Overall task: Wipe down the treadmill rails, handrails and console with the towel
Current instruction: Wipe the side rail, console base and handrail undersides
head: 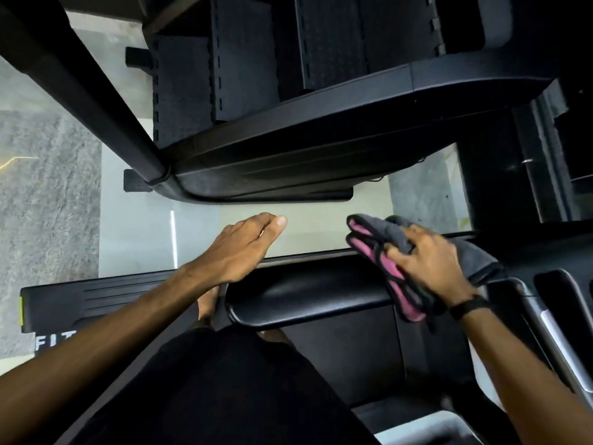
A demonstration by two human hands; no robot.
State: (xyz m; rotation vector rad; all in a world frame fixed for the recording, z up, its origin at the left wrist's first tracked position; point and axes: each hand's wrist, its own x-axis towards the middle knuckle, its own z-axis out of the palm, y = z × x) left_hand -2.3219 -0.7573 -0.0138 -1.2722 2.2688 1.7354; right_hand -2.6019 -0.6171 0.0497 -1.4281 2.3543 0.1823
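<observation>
My right hand [430, 263] grips a folded grey and pink towel [375, 239] and presses it on the top edge of the black treadmill console [314, 293] at the right. My left hand [247, 244] rests flat on the same top edge further left, fingers together, holding nothing. A padded black bar of the console [288, 303] lies just below both hands. The console's cup-holder side [552, 300] with silver trim shows at the far right.
A second black machine with ribbed steps [244, 69] and a thick frame [288, 162] stands just ahead. A diagonal black post [80, 81] crosses the upper left. Grey carpet and pale floor [48, 203] lie to the left. My dark shorts fill the bottom.
</observation>
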